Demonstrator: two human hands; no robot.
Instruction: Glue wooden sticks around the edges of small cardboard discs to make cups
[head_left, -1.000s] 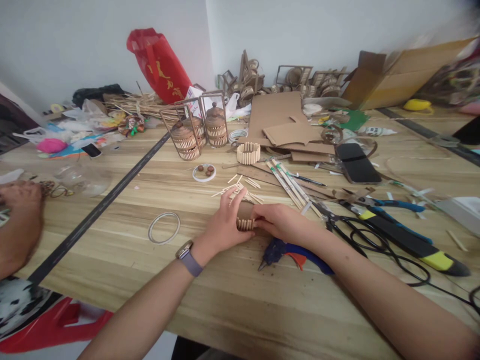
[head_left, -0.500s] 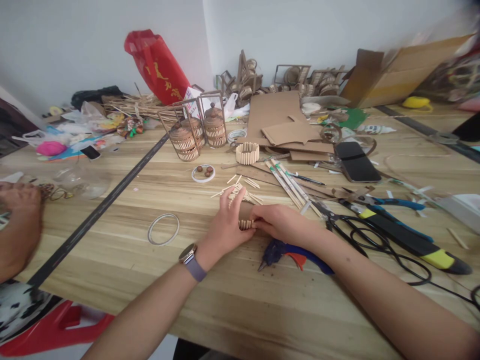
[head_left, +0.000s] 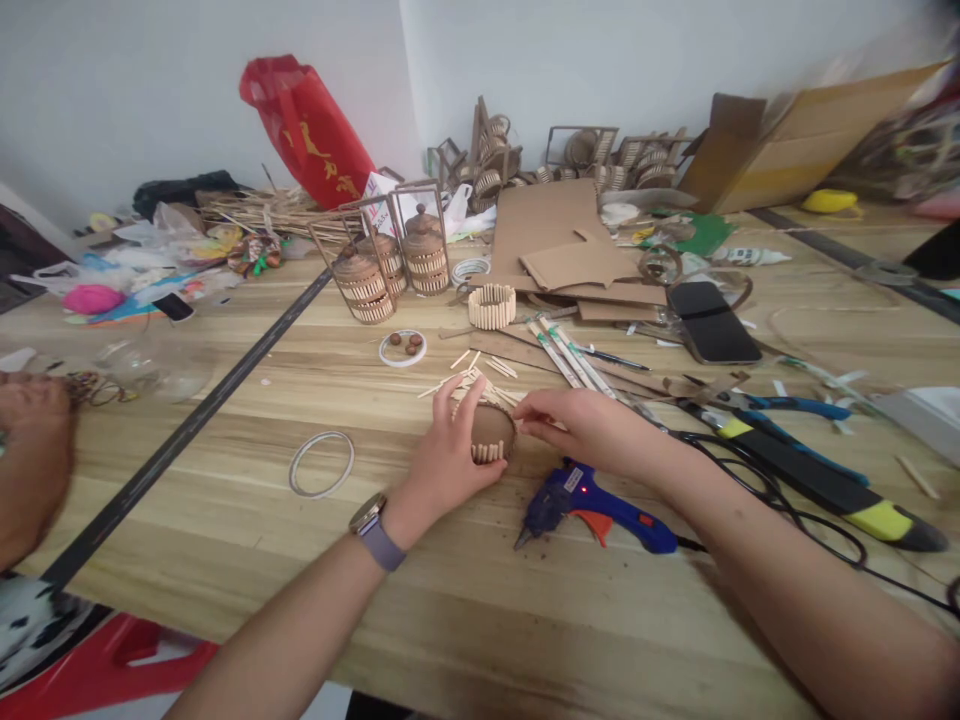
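My left hand (head_left: 450, 450) grips the left side and near rim of a round brown disc (head_left: 493, 432) with short wooden sticks (head_left: 489, 452) standing along its near edge. At the disc's right side is my right hand (head_left: 577, 425), its fingers curled with thumb and index near each other; whether a small piece is between them is too small to tell. Loose light sticks (head_left: 501, 367) lie just beyond. Under my right forearm rests a blue glue gun (head_left: 600, 505), nozzle pointing left. A finished-looking ring of sticks (head_left: 493, 307) stands further back.
Small lantern-like baskets (head_left: 364, 285) stand back left. A white ring (head_left: 321, 464) lies left of my hand, a tape roll with brown beads (head_left: 403, 348) behind. Pliers, a cable and a phone (head_left: 712, 322) are at right. Another person's hand (head_left: 34, 430) rests at the far left.
My right hand has lifted away from the near stick row, up and to the right. More of the disc and the glue gun now shows. My left hand still holds the disc.
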